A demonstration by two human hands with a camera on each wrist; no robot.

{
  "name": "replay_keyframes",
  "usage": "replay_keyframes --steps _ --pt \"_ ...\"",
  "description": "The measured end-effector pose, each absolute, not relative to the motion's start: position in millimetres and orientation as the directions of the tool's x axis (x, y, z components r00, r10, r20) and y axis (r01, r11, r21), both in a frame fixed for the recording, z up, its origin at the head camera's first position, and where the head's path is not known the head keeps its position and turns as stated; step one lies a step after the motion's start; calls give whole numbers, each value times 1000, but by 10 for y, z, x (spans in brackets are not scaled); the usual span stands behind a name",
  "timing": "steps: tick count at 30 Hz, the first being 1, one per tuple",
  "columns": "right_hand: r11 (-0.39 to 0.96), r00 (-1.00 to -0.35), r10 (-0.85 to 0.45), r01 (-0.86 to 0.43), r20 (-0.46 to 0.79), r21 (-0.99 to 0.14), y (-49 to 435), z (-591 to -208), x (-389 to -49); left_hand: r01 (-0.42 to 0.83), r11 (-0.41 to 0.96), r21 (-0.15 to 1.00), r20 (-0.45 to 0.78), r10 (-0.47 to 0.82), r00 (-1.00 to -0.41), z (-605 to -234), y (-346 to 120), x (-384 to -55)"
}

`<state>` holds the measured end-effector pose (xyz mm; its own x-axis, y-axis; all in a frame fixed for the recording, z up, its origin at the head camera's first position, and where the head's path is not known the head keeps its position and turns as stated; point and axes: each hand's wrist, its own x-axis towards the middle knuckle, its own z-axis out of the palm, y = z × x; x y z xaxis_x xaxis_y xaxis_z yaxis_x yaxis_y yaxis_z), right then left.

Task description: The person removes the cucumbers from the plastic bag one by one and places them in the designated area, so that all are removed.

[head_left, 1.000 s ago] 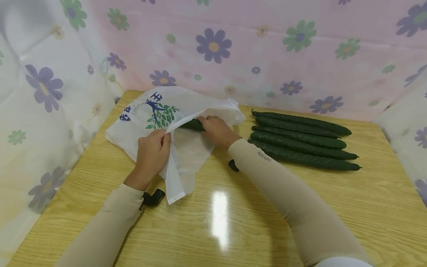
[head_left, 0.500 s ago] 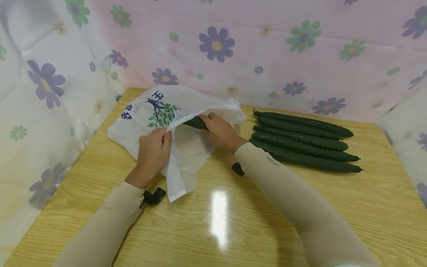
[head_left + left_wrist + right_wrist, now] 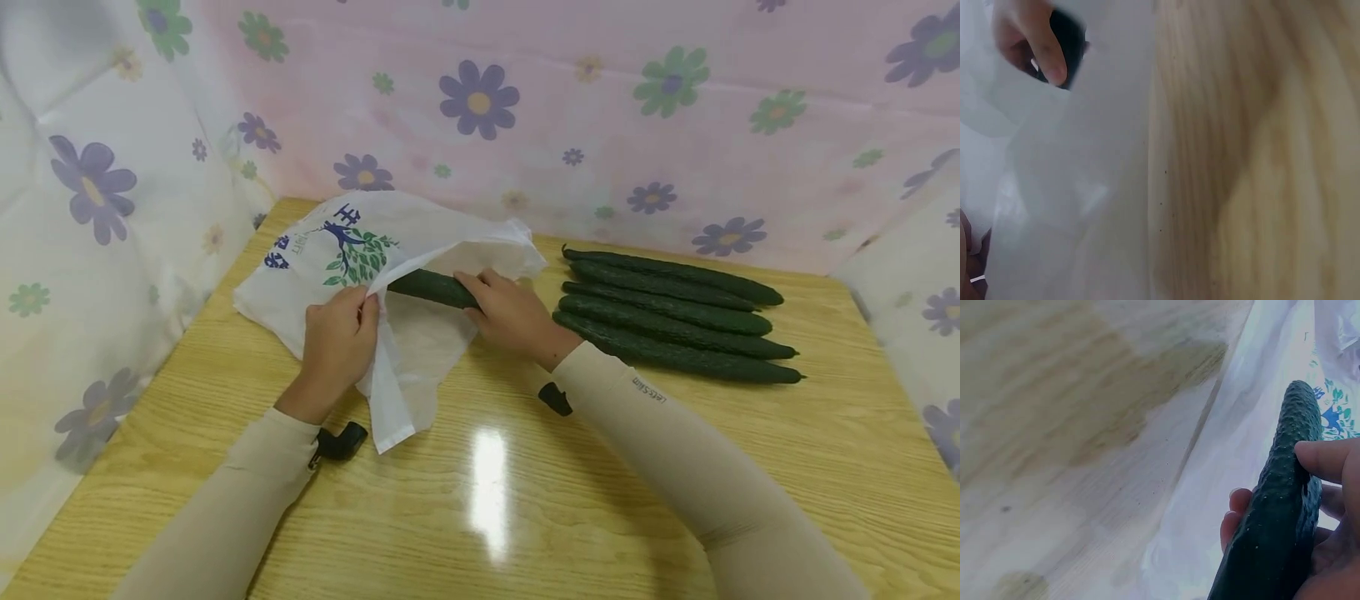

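A white plastic bag (image 3: 442, 225) printed with a green tree lies at the back left of the table. My left hand (image 3: 337, 342) pinches the edge of the bag's mouth and keeps it raised. At that mouth, my right hand (image 3: 513, 317) grips a dark green cucumber (image 3: 427, 286), whose left part is hidden inside the bag. In the right wrist view the thumb and fingers wrap round the bumpy cucumber (image 3: 1272, 519). The left wrist view shows the right hand (image 3: 1032, 37) on the cucumber against the bag's thin film.
Several more cucumbers (image 3: 675, 317) lie side by side on the wooden table (image 3: 600, 500), right of the bag. Flowered cloth (image 3: 555, 108) hangs along the back and sides.
My right hand has moved right and slightly toward me, drawing more of the cucumber into sight at the bag's mouth. The left hand stays on the bag's edge.
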<state>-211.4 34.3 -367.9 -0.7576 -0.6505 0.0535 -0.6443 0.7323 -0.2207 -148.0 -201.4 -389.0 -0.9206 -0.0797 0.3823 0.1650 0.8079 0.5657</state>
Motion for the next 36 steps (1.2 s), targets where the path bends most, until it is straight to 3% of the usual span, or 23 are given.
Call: replay_keyframes --steps 20,36 --pt "645 -679 -710 -733 187 -216 820 -3715 -1712 197 819 540 422 -61 -905 -3922 -2022 -1466" --pt "639 -670 -714 -742 203 -203 1227 -3709 -1465 185 825 534 405 -58 -912 -3907 -2013 -1459"
